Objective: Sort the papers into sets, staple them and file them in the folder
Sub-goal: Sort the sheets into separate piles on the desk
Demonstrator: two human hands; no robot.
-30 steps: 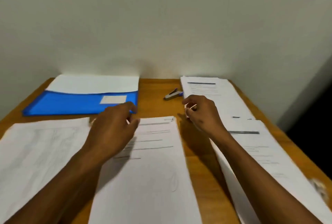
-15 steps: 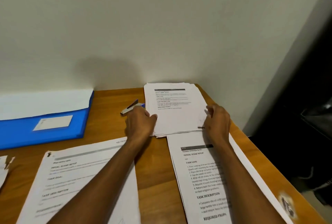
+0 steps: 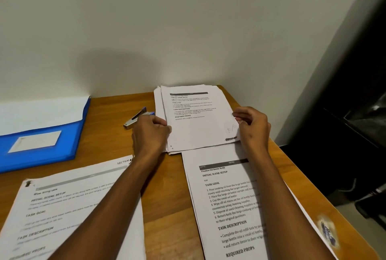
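Note:
A stack of printed papers [image 3: 194,117] lies at the back right of the wooden table [image 3: 104,151]. My left hand [image 3: 151,134] grips the stack's left edge and my right hand [image 3: 251,127] pinches its right edge. A small stapler [image 3: 135,118] lies just left of the stack, behind my left hand. The blue folder [image 3: 41,140], with white sheets in it and a white label, lies at the back left. A second paper set [image 3: 225,203] lies under my right forearm, and a third set [image 3: 69,207] lies at the front left.
The white wall stands right behind the table. The table's right edge runs diagonally past my right arm, with a dark space beyond it. A worn sticker [image 3: 329,232] marks the table's front right corner.
The view has swung to the right. Both hands moved from the middle papers to the back right stack and took hold of its two side edges.

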